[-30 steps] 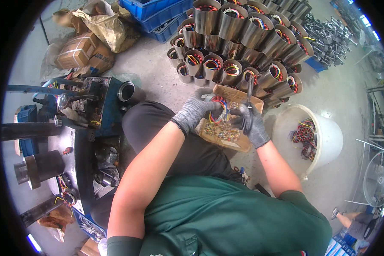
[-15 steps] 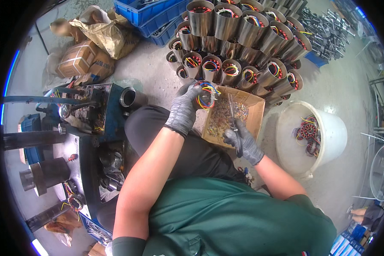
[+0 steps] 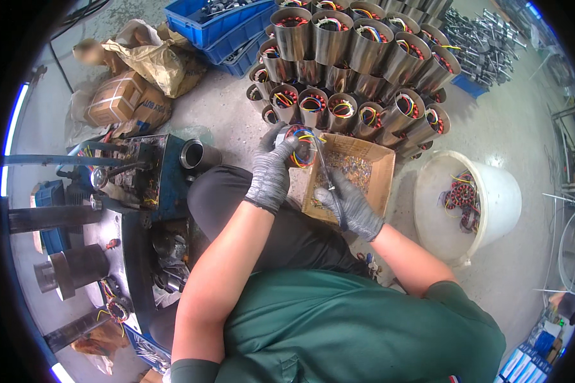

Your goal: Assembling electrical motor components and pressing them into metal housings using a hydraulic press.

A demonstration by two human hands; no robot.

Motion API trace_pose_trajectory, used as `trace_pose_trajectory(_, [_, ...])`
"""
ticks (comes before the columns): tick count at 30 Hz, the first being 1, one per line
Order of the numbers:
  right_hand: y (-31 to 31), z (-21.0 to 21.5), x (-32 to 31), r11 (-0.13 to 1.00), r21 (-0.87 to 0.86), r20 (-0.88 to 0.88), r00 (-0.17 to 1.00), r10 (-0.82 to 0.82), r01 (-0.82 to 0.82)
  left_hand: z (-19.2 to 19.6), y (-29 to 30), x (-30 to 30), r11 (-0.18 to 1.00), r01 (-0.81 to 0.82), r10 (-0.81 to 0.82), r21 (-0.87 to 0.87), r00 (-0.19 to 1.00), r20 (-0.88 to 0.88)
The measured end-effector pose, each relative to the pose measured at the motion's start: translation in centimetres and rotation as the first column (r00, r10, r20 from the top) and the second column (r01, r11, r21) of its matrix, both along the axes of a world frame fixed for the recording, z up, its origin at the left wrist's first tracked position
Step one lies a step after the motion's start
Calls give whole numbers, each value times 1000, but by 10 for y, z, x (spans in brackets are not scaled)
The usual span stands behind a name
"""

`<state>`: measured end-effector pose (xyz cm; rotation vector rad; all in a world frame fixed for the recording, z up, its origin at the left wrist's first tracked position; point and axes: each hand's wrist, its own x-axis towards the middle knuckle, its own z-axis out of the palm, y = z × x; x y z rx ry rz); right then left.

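Round red-wound motor stator (image 3: 298, 152) with multicoloured leads (image 3: 311, 137) sits clasped in your left grip (image 3: 272, 166), just left of the open brown cardboard box (image 3: 381, 179); your right grip (image 3: 352, 206) grasps dark metal scissors (image 3: 326, 171), long axis slanting away and leftward, tips beside the leads.

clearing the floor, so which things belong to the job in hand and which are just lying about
Likely belong:
wired stator, in left hand
scissors, in right hand
open cardboard box
white tub of stators
metal cylinders

Seemingly just lying about:
strapped carton
crumpled paper sack
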<state>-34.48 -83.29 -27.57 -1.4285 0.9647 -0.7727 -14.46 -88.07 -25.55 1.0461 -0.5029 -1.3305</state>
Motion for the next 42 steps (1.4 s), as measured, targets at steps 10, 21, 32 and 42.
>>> trace_pose_trajectory(10, [-15, 2, 11, 891, 453, 419, 881, -222, 9, 5, 4, -6, 999, 49, -46, -19, 992, 117])
trace_pose_trajectory(21, [-19, 11, -1, 776, 613, 505, 829, -241, -148, 21, 8, -17, 991, 132, -121, -17, 945, 305])
trace_pose_trajectory(32, [6, 10, -5, 628, 774, 454, 759, -467, -77, 12, 7, -23, 986, 161, -164, 35, 929, 333])
trace_pose_trajectory(42, [19, 6, -30, 893, -441, -239, 947, -216, 93, -1, 2, -7, 990, 138, -134, 39, 987, -87])
